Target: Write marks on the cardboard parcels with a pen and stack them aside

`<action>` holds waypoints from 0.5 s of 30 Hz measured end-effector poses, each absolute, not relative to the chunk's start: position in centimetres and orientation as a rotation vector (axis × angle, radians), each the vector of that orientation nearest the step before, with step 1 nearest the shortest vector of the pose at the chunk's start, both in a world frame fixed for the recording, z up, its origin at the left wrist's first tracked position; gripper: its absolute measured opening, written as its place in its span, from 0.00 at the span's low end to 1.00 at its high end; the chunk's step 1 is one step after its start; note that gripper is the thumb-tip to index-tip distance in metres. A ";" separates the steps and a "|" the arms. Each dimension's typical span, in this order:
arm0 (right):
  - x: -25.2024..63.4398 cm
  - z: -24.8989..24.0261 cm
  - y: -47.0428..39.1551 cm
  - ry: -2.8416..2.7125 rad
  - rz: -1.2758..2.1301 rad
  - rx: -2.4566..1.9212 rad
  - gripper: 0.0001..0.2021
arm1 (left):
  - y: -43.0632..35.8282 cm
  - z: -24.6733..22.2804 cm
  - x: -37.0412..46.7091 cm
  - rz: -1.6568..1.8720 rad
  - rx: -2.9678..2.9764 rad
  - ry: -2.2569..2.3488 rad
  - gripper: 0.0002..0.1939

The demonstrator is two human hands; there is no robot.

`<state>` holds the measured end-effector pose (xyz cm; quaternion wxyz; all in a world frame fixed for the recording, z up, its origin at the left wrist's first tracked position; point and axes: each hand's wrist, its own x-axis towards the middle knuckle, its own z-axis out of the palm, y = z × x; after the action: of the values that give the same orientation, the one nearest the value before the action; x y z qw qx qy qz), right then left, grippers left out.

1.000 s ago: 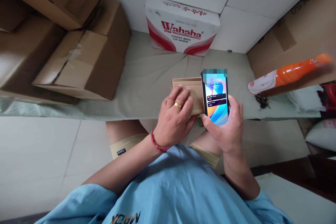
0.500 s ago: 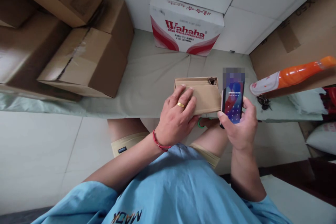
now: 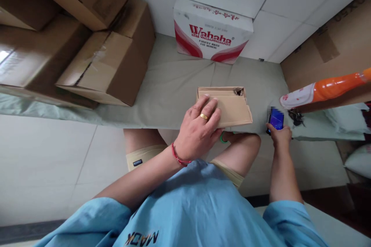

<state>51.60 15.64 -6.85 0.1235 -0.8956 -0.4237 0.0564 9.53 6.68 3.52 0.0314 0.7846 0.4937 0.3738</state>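
Note:
A small brown cardboard box (image 3: 234,110) lies at the front edge of the cloth-covered surface, with a torn hole in its far right corner. My left hand (image 3: 201,125) grips its left part, fingers across the top and thumb at the near edge. A gold ring and a red bracelet are on this hand and wrist. Off to the right, my right hand (image 3: 280,134) is closed around a smartphone (image 3: 276,119) with a lit blue screen, low at the surface's edge. Whether the phone touches the cloth I cannot tell. A bunch of keys (image 3: 296,117) lies just right of the phone.
Larger cardboard boxes (image 3: 101,65) are piled on the left. Against the tiled wall stands a white and red Wahaha carton (image 3: 211,32). An orange bottle (image 3: 336,87) is at the right, before a big carton (image 3: 342,42). Pale green cloth (image 3: 168,81) covers the surface.
My right hand has moved the smartphone away from the small box, right and down toward the keys. My left hand stays on the box. The view has shifted slightly.

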 end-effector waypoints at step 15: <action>50.1 -6.8 17.7 -1.298 0.158 -2.618 0.43 | 5.3 1.7 7.4 1.427 2.098 1.493 0.52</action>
<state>50.06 17.72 -6.82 0.1076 -0.8894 -0.4411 0.0535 7.40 5.26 1.75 0.0984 0.7091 0.5047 0.4824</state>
